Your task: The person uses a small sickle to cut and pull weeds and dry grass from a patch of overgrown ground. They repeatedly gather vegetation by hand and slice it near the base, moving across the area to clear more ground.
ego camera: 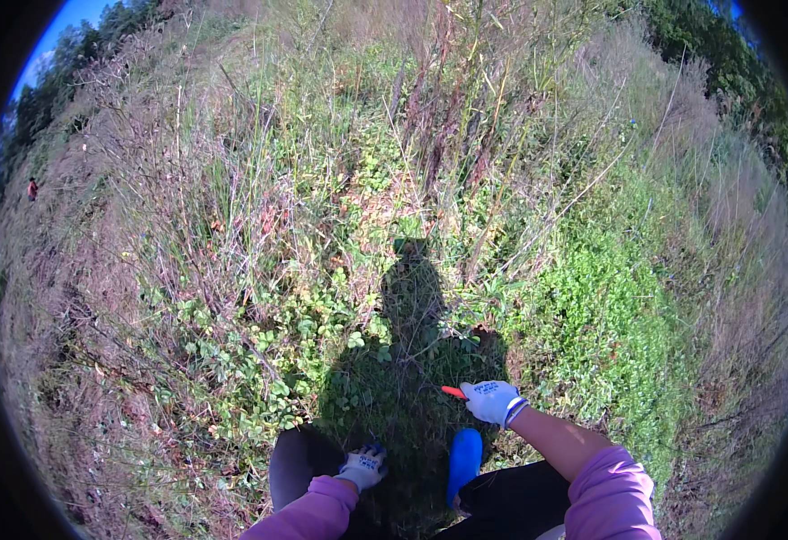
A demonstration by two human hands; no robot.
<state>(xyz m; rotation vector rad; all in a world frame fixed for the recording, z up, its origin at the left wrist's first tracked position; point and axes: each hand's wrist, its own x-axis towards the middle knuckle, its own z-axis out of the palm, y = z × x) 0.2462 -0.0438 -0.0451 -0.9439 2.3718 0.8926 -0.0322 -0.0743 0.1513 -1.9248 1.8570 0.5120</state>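
My right hand (492, 402), in a white work glove with blue marks, is closed around a red-orange handle (455, 391) that sticks out to its left; whatever tool it belongs to is otherwise hidden. My left hand (363, 467), gloved alike, hangs low in shadow beside my left knee (299, 462), near the grass; its fingertips are dark, and I cannot tell whether they hold anything. A blue boot (465, 462) stands on the ground below the right hand. Low leafy plants (306, 337) and shaded grass (407, 405) lie before me, under my own shadow.
Tall dry stalks (434, 101) rise ahead. Bright green leafy growth (603, 324) spreads on the right, dry brush (164, 223) on the left. Another person (32, 189) in orange-red is far off at the left. Dark trees (738, 74) edge the slope.
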